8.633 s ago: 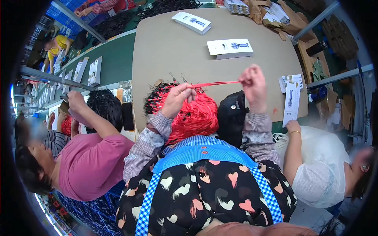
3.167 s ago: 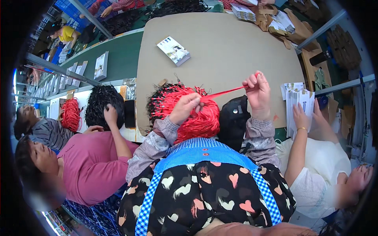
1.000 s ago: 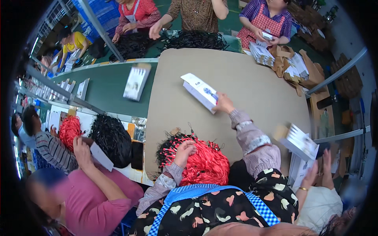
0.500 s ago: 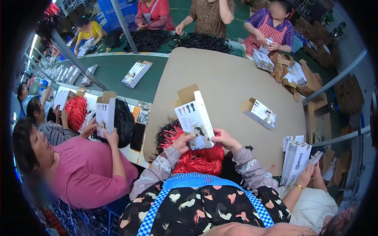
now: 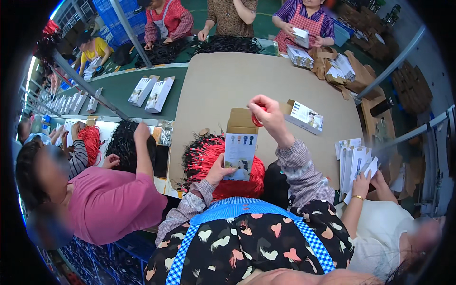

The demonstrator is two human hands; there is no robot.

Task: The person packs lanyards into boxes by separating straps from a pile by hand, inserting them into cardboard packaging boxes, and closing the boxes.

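Note:
My left hand (image 5: 219, 169) grips the lower left edge of an upright white printed carton (image 5: 240, 151) whose brown top flap stands open. My right hand (image 5: 269, 115) is raised over the open flap, fingers pinched on a small red piece (image 5: 257, 121) right at the carton's mouth. Behind and below the carton sits a bright red braided wig (image 5: 209, 159) with black strands at its edges, close in front of my chest on the tan table (image 5: 223, 85).
Another printed box (image 5: 305, 116) lies on the table to the right. Two boxes (image 5: 152, 92) lie on the green belt. A person in pink (image 5: 104, 199) handles a black wig (image 5: 124, 142) at my left; a person in white (image 5: 375, 228) holds flat cartons (image 5: 352, 162) at right.
The carton is now upright with its top flap open. My right hand left its side and rose over the opening with a red piece. The neighbour at left reaches onto a black wig.

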